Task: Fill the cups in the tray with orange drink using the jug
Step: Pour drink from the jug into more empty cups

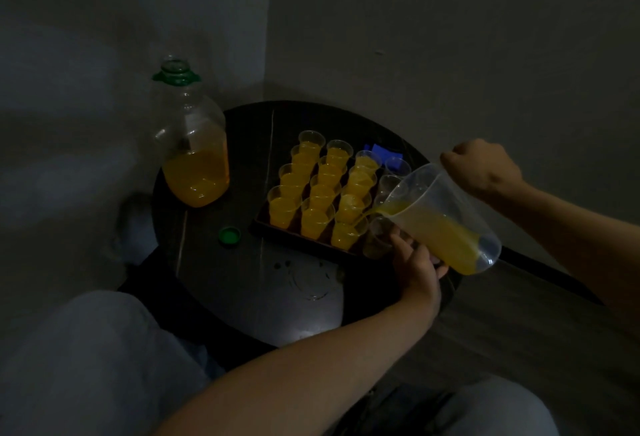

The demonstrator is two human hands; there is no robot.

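Note:
A clear plastic jug (446, 217) with orange drink is tilted leftward, its spout over a clear cup (377, 238) at the tray's near right corner. My right hand (481, 169) grips the jug's handle at the top. My left hand (415, 262) holds that cup from the near side, under the jug. A thin stream of drink runs from the spout into the cup. The dark tray (277, 233) carries several cups filled with orange drink (317, 219) in three rows, and a right-hand row of clear cups (396, 167) with no drink.
A large clear bottle (194, 145), partly full of orange drink and uncapped, stands at the round dark table's (242, 280) left edge. Its green cap (229, 236) lies near the tray. A blue object (381, 151) sits behind the cups. Walls close in behind.

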